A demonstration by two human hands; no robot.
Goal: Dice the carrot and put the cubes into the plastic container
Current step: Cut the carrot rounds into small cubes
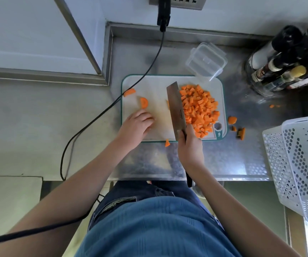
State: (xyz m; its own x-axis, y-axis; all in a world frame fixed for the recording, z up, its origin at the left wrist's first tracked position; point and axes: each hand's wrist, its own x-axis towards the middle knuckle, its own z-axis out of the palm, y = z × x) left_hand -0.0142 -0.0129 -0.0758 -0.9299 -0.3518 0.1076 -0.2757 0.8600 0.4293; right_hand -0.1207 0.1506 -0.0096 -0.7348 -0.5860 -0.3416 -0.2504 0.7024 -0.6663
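A white cutting board [155, 89] lies on the steel counter. A heap of orange carrot cubes [199, 108] covers its right side. My right hand [189, 145] grips the handle of a cleaver [175, 110], whose blade stands on the board against the left edge of the heap. My left hand [136, 127] rests on the board's left part with curled fingers over a carrot piece that barely shows. Two half-round carrot slices [144, 102] [129, 92] lie farther up the board. The clear plastic container [206, 60] stands just behind the board's far right corner.
Carrot scraps [232, 120] [241, 133] lie on the counter right of the board, one [167, 143] at its front edge. White perforated baskets [297, 164] stand at right, bottles [283, 65] at back right. A black cable [101, 114] crosses the board's left corner.
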